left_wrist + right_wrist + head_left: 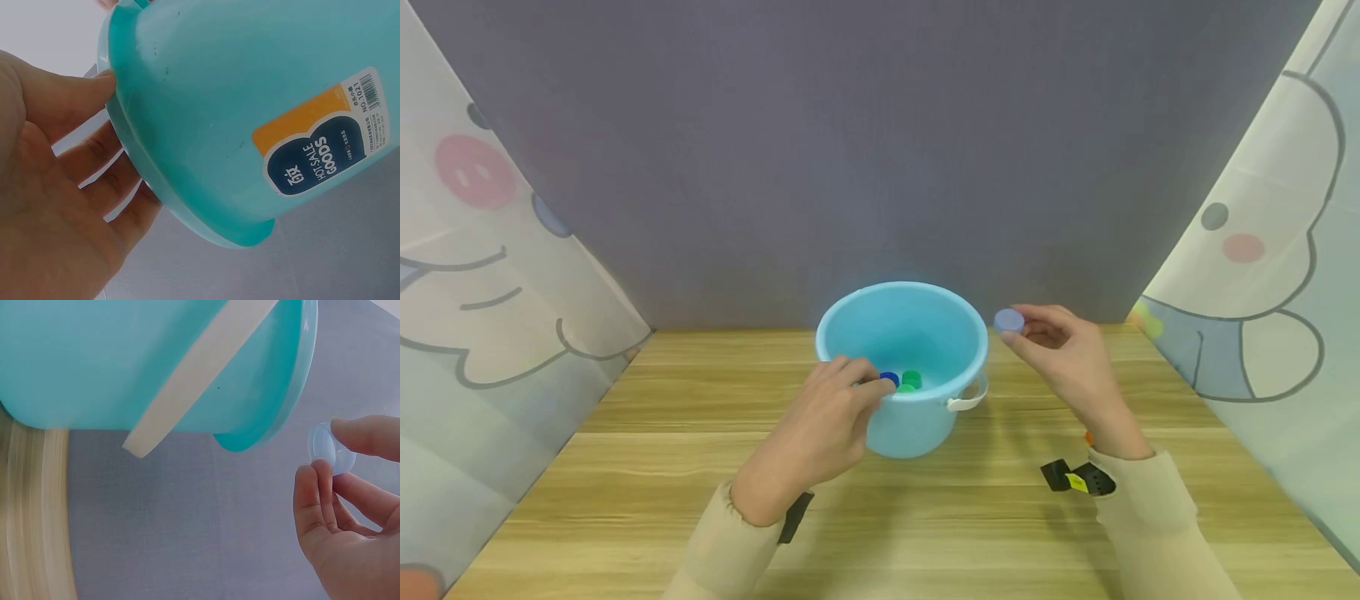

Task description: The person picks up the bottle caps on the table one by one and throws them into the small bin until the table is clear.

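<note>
A light blue bucket (912, 429) stands upright on the wooden table. My left hand (823, 421) holds its near left rim; in the left wrist view the thumb (75, 97) lies against the outside of the rim and the other fingers pass behind it. Beyond those fingers, a dark blue cap (889, 378) and green caps (912, 379) show inside the bucket, partly hidden by the rim. Right of the bucket, my right hand (1070, 358) pinches a pale blue bottle cap (1008, 321) between thumb and fingers, apart from the rim. The right wrist view shows that cap (324, 445) as translucent.
A white handle (968, 402) hangs at the bucket's right side. Behind the table (647, 467) rises a grey panel (880, 150), with cartoon-printed cloths (1262, 333) on both sides. Black straps (1067, 477) are on the wrists.
</note>
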The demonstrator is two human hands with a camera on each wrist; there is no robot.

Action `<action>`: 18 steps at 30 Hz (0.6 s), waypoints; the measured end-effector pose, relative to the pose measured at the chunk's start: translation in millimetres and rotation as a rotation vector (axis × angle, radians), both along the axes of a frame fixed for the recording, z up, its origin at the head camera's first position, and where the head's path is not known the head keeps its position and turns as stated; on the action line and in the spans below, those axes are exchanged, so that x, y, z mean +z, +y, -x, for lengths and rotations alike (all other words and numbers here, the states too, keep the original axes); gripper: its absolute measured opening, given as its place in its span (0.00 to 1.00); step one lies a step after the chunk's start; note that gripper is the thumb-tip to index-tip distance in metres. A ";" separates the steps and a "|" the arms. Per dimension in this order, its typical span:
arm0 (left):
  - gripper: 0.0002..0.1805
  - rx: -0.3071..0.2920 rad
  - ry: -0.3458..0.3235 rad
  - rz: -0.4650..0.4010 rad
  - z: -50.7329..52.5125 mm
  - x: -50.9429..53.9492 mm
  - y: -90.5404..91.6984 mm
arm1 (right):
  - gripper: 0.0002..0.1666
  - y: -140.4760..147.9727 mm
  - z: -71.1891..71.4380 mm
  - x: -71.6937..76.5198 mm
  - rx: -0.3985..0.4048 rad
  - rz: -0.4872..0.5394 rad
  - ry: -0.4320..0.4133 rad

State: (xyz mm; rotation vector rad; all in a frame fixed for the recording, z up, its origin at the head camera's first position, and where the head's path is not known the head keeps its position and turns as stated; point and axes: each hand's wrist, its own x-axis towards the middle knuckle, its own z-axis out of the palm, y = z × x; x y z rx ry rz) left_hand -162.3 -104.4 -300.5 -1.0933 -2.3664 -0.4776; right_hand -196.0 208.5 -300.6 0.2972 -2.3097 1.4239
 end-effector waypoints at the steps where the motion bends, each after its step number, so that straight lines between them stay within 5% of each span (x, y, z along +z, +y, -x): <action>1: 0.15 0.001 -0.001 -0.001 0.0 0.1 0.0 | 0.24 -0.5 -0.2 0.2 0.000 0.000 -0.001; 18: 0.12 -0.007 0.005 -0.014 1.1 -1.1 1.8 | 0.24 -8.5 -3.8 2.8 0.050 0.014 -0.004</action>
